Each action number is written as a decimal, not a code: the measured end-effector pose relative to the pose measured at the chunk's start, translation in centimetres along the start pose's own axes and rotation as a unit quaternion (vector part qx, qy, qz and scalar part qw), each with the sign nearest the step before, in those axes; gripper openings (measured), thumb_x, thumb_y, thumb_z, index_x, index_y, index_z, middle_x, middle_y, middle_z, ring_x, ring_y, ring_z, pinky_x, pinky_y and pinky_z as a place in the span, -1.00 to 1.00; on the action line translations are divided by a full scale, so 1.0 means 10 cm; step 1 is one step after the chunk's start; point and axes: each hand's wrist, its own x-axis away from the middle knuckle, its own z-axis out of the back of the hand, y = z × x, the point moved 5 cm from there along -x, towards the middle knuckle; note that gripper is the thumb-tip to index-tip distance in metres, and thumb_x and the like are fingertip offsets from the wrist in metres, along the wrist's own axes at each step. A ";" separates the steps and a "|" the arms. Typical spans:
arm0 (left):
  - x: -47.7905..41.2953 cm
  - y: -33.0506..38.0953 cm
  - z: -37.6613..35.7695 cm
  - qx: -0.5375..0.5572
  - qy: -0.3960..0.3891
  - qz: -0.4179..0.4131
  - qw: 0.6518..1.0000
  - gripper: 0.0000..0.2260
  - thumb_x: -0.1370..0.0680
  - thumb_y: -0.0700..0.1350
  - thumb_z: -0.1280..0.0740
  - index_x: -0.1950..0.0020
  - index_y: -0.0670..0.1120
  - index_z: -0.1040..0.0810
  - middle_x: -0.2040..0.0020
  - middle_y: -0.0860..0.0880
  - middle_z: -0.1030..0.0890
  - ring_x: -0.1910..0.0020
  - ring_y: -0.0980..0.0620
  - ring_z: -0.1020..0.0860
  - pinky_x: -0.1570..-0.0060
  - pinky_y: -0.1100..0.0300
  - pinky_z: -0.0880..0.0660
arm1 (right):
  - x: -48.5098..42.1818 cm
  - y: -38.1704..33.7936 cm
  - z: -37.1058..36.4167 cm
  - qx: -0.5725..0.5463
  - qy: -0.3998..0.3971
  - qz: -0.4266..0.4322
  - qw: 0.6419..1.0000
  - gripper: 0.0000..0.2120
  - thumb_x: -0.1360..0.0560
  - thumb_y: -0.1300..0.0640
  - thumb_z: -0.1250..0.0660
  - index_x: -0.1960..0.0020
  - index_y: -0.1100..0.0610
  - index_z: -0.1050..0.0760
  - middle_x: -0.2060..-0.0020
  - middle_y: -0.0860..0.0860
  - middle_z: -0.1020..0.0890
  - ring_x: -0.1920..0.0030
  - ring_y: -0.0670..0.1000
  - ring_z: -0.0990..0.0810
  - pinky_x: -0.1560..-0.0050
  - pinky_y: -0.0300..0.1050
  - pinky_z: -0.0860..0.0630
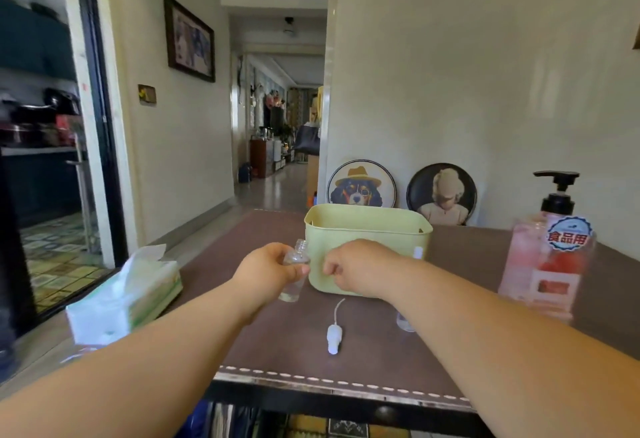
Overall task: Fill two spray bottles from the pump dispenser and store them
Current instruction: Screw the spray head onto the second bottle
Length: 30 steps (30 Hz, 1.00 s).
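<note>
My left hand (268, 273) grips a small clear spray bottle (294, 266) with its neck uncapped, held above the table in front of the pale green basket (369, 229). My right hand (360, 269) hovers just right of it with fingers curled and nothing seen in them. A white spray head (334, 335) with its dip tube lies on the table below the hands. A second small clear bottle (406, 322) stands behind my right forearm, mostly hidden. The pink pump dispenser (547, 257) with a black pump stands at the right.
A tissue box (128, 299) sits at the table's left edge. Two round pictures (362, 184) lean on the wall behind the basket. The brown table mat (381, 361) ends at a stitched front edge. A hallway opens to the left.
</note>
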 end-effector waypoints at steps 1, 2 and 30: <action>0.00 -0.06 0.00 0.000 0.002 0.006 1.000 -0.77 -0.42 -0.12 -0.48 -0.05 -0.08 -0.59 -0.01 -0.12 -0.68 0.03 -0.10 -0.65 -0.01 0.04 -0.57 | 0.03 -0.03 -0.10 0.014 -0.028 0.014 0.999 -0.66 -0.51 0.19 -0.19 -0.23 -0.04 -0.51 -0.20 0.00 -0.57 -0.21 0.09 -0.52 -0.19 -0.09 -0.48; 0.00 -0.12 0.00 0.003 0.002 0.010 1.000 -0.78 -0.42 -0.12 -0.48 -0.04 -0.08 -0.59 -0.01 -0.12 -0.68 0.03 -0.10 -0.65 -0.03 0.03 -0.57 | 0.06 -0.04 -0.21 0.022 -0.056 0.023 0.998 -0.63 -0.51 0.20 -0.20 -0.27 -0.03 -0.47 -0.21 0.02 -0.55 -0.22 0.10 -0.51 -0.18 -0.08 -0.47; -0.19 -0.04 -0.45 0.099 -0.086 -0.015 0.991 -0.80 -0.43 -0.18 -0.46 -0.05 -0.07 -0.60 -0.04 -0.14 -0.69 0.10 -0.02 -0.63 -0.04 0.05 -0.55 | -0.07 0.43 0.69 -0.528 0.244 -0.028 0.813 -0.88 -0.57 0.10 -0.23 0.11 0.02 -0.51 0.18 -0.03 -0.65 0.20 -0.05 -0.65 0.17 -0.26 -0.52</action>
